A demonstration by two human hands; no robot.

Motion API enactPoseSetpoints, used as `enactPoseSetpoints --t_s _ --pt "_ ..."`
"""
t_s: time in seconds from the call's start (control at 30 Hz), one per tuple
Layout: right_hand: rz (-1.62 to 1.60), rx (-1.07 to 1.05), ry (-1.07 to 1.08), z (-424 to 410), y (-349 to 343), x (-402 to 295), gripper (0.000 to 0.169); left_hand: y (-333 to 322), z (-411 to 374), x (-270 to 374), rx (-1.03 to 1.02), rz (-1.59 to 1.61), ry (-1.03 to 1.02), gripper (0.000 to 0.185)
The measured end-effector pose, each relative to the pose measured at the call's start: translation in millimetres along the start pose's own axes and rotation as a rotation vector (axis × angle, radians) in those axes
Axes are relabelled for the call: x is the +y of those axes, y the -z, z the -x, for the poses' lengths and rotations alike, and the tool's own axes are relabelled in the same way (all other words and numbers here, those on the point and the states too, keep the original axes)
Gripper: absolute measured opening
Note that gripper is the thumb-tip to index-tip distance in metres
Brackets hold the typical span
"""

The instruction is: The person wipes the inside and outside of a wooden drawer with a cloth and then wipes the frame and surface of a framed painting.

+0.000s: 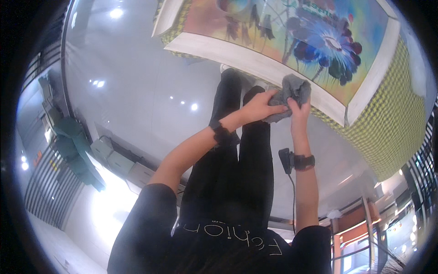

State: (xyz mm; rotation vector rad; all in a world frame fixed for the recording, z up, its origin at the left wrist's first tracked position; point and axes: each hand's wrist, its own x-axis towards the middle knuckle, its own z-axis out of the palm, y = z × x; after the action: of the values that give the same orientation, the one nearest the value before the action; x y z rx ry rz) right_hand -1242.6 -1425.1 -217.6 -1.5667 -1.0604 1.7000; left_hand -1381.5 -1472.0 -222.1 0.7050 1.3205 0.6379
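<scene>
Between both hands is a bunched grey cloth (297, 89), held just over the near edge of a framed flower painting (328, 44). My left hand (261, 108) grips the cloth's left part, fingers spread over it and thumb on the near side. On its right part, my right hand (299, 111) has the thumb pressed into the folds; its other fingers are mostly hidden. The white wooden frame (236, 61) lies beyond the hands. Whether the cloth touches the frame, I cannot tell.
A yellow-and-black checked cloth (386, 133) lies under the painting and hangs down at the right. Glossy grey floor (143, 82) stretches to the left, reflecting lights. Boxes (119, 162) stand at the lower left, near a dark green object (73, 144). A cable (293, 198) runs along my right forearm.
</scene>
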Motion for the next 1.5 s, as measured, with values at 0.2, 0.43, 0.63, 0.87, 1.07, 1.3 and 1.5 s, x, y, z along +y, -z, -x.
enactPoseSetpoints --t_s 0.2,0.43,0.63,0.87,1.07,1.3,1.5 --pt "0.464 0.213 0.126 -1.8 3.2 11.9 0.051 -12.5 -2.9 -2.3 -0.023 0.012 -0.010 0.050" --pt "0.943 0.472 0.309 -20.5 42.5 13.4 0.050 22.7 -8.7 -68.4 0.134 0.025 0.072 0.038" --pt "1.099 0.502 0.212 -17.3 11.9 17.5 0.038 159.6 25.1 -89.8 0.669 0.378 0.150 0.045" --pt "1.048 0.513 0.307 -15.2 -75.5 35.2 0.034 254.0 34.3 -79.9 0.843 0.732 -0.040 0.045" --pt "1.046 0.454 0.473 -15.9 -154.8 43.7 0.032 263.8 34.3 -75.8 0.816 0.761 -0.022 0.050" --pt "1.103 0.395 0.486 -13.4 -241.8 47.3 0.030 272.4 39.5 -82.2 0.735 0.892 0.013 0.064" --pt "1.098 0.238 0.613 -21.8 -329.7 62.1 0.025 283.6 44.6 -81.6 0.680 0.950 0.097 0.067"
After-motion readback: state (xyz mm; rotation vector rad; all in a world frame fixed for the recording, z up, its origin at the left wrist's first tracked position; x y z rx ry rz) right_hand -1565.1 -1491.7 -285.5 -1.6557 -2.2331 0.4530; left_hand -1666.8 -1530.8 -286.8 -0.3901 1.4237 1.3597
